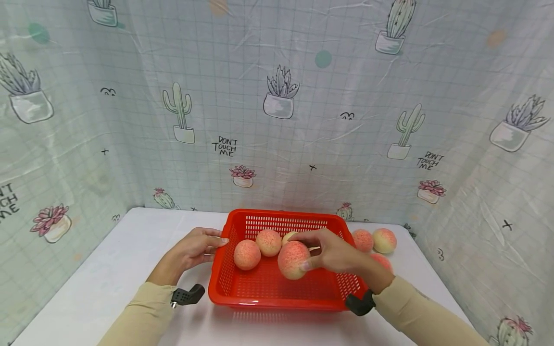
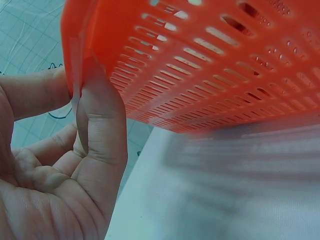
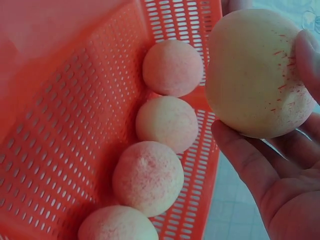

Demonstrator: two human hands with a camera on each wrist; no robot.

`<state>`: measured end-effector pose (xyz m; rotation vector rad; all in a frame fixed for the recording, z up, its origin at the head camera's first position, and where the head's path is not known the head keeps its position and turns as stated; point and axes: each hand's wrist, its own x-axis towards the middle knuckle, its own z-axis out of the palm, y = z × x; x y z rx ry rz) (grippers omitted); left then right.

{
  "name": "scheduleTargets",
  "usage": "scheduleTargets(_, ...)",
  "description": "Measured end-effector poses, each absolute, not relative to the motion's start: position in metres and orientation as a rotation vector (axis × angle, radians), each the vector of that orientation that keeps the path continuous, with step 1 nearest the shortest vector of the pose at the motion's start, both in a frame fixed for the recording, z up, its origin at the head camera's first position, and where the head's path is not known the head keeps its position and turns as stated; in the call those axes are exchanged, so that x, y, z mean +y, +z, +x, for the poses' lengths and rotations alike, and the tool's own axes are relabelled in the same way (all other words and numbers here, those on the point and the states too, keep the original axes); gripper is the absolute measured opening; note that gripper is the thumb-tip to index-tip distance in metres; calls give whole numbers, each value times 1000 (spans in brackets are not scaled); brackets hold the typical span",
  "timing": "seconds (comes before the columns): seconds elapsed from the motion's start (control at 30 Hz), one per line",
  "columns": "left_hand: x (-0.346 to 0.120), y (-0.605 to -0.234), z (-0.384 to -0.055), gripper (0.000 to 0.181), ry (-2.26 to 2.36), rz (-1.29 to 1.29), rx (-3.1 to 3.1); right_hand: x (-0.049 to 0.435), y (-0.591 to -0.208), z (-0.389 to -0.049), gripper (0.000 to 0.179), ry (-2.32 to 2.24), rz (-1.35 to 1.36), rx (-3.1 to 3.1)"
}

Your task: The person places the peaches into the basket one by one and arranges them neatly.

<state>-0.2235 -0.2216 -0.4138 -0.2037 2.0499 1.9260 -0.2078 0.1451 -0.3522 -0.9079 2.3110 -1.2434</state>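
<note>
Held peach, 1 item, blushed red over pale yellow, over the interior of the red basket; gap beneath it not measurable by eye. Risks, as judged: the smooth, round fruit could roll out of the right hand if thumb and fingertips relax unevenly; dropped, it might knock the row of 4 peaches along the basket's side; if the left hand pulled on the rim, the basket could slide or tip; a low sweep of the right forearm could set rolling the 3 loose peaches on the table, right of the basket, 1 of them partly hidden by that arm. Right fingers: curved, parted by the fruit's breadth, thumb against 1 side and fingertips against the other, the palm standing off. Left fingers: thumb and forefinger closed on the basket's left rim, 1 on each face; remaining fingers bent loosely outside the wall, contact there not certain.
</note>
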Motion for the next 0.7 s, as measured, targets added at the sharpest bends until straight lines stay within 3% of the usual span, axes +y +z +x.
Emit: scheduleTargets(0.7, -223, -414, -224, 45, 1940, -177, 2024, 97, -365, -228, 58, -1072, -1109, 2222)
